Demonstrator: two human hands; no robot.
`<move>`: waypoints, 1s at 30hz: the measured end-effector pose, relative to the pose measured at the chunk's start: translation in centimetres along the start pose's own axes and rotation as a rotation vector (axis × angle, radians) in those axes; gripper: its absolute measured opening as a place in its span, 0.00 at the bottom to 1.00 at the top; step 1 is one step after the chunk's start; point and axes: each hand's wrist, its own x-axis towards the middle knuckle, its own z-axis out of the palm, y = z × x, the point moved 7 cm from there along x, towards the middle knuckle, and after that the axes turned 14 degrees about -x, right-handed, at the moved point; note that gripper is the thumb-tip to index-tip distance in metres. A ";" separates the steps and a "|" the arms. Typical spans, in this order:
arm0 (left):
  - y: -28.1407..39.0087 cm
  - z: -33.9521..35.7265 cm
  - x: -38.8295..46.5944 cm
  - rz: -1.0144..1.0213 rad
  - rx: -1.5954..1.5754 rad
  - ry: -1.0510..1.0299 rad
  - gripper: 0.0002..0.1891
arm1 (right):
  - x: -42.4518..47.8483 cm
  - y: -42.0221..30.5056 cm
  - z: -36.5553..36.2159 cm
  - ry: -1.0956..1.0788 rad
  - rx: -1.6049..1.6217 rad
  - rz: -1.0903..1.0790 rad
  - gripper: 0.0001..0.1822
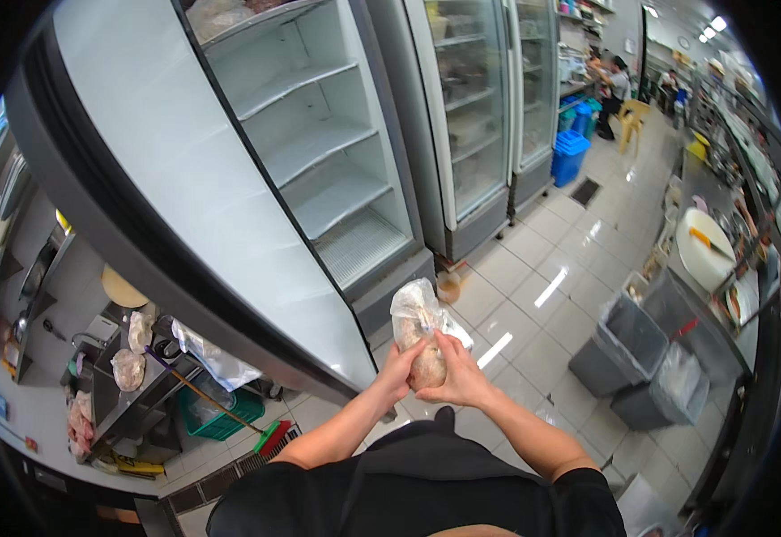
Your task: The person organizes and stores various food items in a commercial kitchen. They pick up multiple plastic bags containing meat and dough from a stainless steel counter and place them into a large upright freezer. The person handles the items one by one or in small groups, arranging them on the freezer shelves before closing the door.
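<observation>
Between both palms, in front of my body, is a clear plastic bag with pale pinkish-brown food inside, perhaps frozen meat. My left hand grips its left side, thumb on top. On the right side my right hand presses with its fingers near the gathered, loose upper plastic. Just beyond the bag stands an upright refrigerator with its door swung wide to my left. Its wire-and-sheet shelves show bare surfaces, while a bagged item lies on the top one.
A small container sits on the tiled floor by the refrigerator's foot. Grey bins stand at right beside a steel counter with a white cutting board and knife. Left are a sink counter, a broom and a green crate. A person works far back.
</observation>
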 end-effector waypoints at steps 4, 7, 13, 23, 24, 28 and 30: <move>5.4 2.0 0.9 0.313 0.068 0.046 0.36 | 6.6 2.7 -0.2 0.003 0.297 -0.103 0.65; 9.1 4.5 2.1 0.574 0.105 0.065 0.42 | 12.1 2.7 -2.0 0.045 0.381 -0.257 0.61; 14.3 6.8 5.0 0.900 0.059 0.154 0.42 | 20.9 0.5 -5.8 0.093 0.144 -0.613 0.54; 24.4 15.9 8.6 1.389 0.907 0.272 0.37 | 36.0 0.3 -11.1 0.223 0.630 -0.577 0.54; 26.2 17.7 9.1 1.427 0.909 0.268 0.37 | 38.2 0.0 -13.1 0.251 0.655 -0.629 0.54; 29.9 21.3 12.4 1.529 1.139 0.492 0.37 | 47.9 -2.6 -22.9 0.635 0.465 -1.081 0.50; 30.0 20.8 14.2 1.537 1.277 0.684 0.34 | 52.5 -5.8 -28.7 0.927 0.293 -1.290 0.49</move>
